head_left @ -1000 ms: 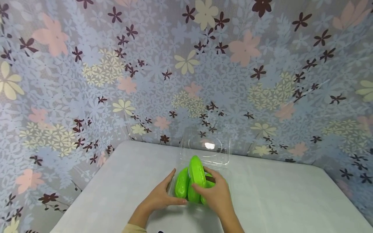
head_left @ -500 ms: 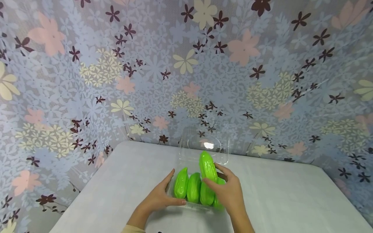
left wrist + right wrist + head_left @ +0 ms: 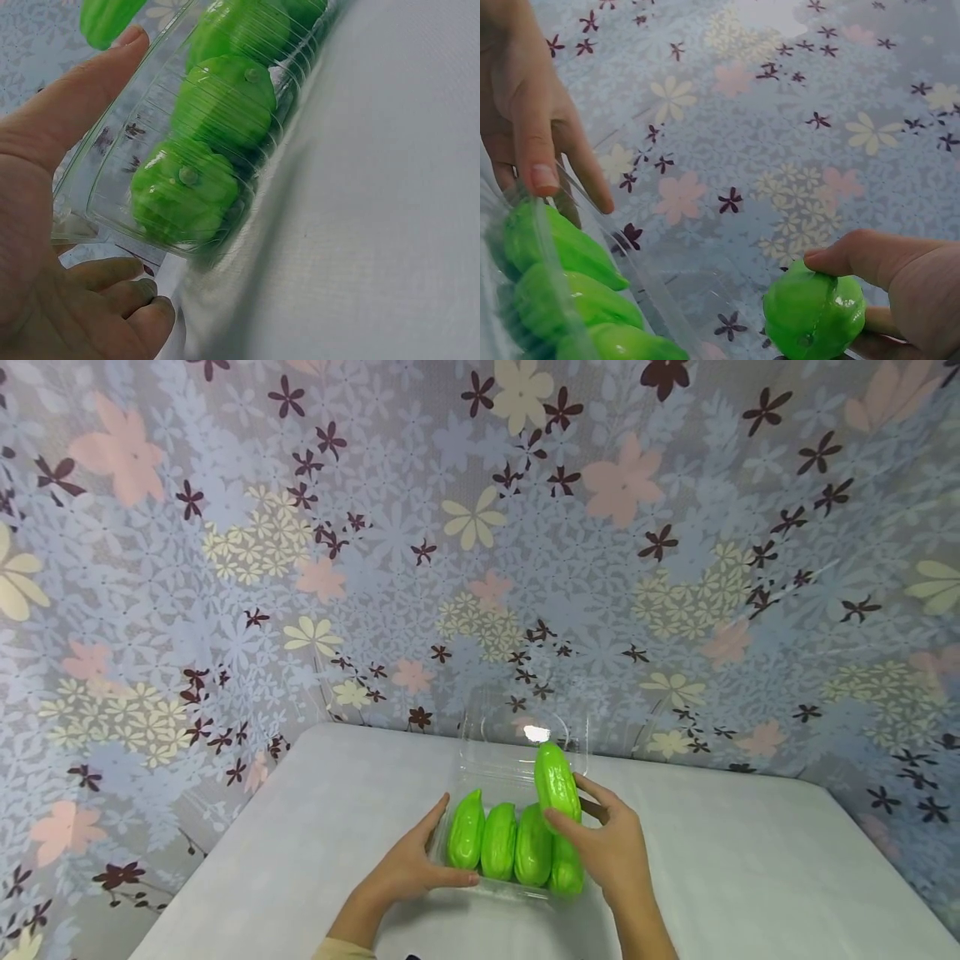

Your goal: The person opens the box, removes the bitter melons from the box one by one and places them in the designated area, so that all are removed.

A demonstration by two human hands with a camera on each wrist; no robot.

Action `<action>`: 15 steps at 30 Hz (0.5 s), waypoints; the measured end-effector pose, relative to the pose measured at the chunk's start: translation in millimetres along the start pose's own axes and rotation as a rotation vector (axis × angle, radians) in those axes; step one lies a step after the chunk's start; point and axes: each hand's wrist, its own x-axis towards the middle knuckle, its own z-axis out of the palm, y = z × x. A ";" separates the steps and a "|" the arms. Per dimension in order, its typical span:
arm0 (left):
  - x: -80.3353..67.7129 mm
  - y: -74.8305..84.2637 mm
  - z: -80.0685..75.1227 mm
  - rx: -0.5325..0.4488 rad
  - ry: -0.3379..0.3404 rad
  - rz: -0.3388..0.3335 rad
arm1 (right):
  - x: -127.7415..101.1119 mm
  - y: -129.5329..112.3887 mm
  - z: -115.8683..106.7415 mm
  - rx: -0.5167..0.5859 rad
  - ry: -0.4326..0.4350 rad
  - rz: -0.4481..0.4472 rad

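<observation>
Left hand at the clear box's left end, thumb and index straight, spread apart. Four green vegetables side by side inside; fifth vegetable raised at right end, pinched in right hand.

The left grip — a bare hand, its thumb stretched along the rim — stands at one end of a clear, ribbed plastic container. Within: a row of glossy green vegetables, two showing round stem stubs. Upper left: another green vegetable, just beside the thumb tip. Right: the desk, under white cloth.
</observation>
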 end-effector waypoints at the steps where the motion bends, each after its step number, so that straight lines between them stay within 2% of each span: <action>1: 0.1 0.2 0.2 0.001 0.000 0.000 | 0.5 0.2 -2.2 0.002 0.002 0.004; 15: 0.7 -0.1 1.1 0.009 0.002 -0.017 | 4.0 5.7 -29.6 -0.014 0.030 0.093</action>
